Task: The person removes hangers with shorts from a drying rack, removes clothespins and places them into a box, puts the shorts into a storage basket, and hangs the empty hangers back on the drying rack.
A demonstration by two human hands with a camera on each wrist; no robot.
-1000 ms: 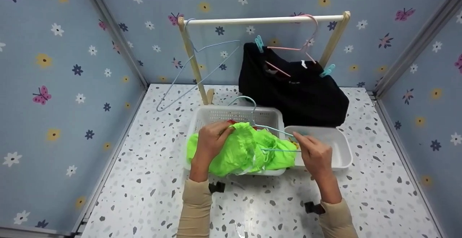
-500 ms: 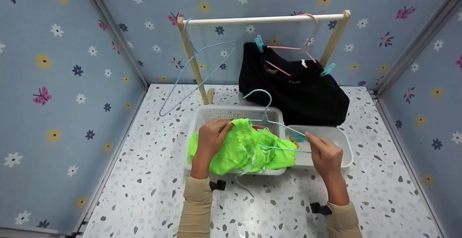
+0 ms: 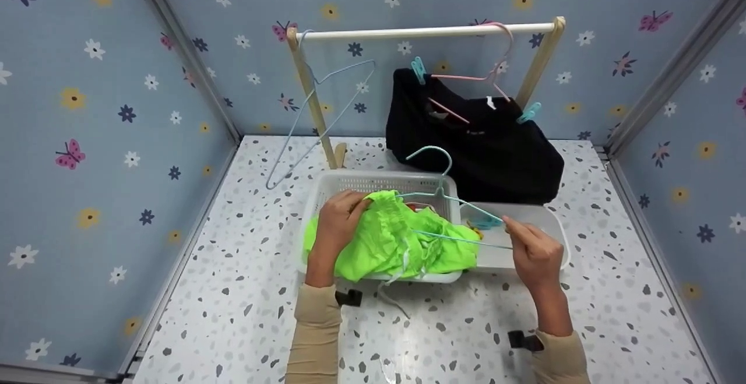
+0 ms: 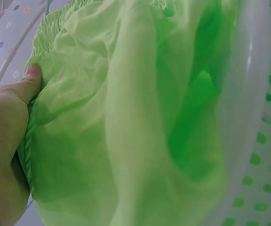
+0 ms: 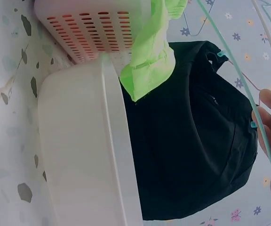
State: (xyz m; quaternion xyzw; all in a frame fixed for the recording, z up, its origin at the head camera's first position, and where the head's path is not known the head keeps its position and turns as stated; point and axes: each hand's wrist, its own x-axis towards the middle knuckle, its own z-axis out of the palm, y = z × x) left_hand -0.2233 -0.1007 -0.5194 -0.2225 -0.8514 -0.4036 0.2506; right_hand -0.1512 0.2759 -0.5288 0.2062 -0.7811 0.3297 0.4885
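Bright green shorts [image 3: 376, 250] with a gathered waistband and white drawstring lie heaped over the white basket. My left hand [image 3: 337, 224] pinches the waistband at its left side; in the left wrist view the thumb of that hand [image 4: 3, 141] presses on the gathered cloth [image 4: 93, 94]. On the right, my right hand [image 3: 535, 253] grips one end of a mint-green wire hanger [image 3: 475, 207], whose hook points up and away. The hanger's other end reaches the waistband and is hidden by the cloth. Between the right fingers runs the hanger wire [image 5: 239, 70] in the right wrist view.
A white perforated basket [image 3: 332, 181] stands beneath the shorts, beside a white tray [image 3: 548, 221] with blue and yellow clothespins. Behind them a rack [image 3: 419, 32] holds an empty blue hanger [image 3: 341, 119] and a black garment [image 3: 472, 151] clipped to a pink hanger [image 3: 460, 77].
My right hand has moved to the right with the hanger, drawing its hook rightward and up. My left hand has stayed nearly still on the waistband. The blue hanger on the rack has swung slightly.
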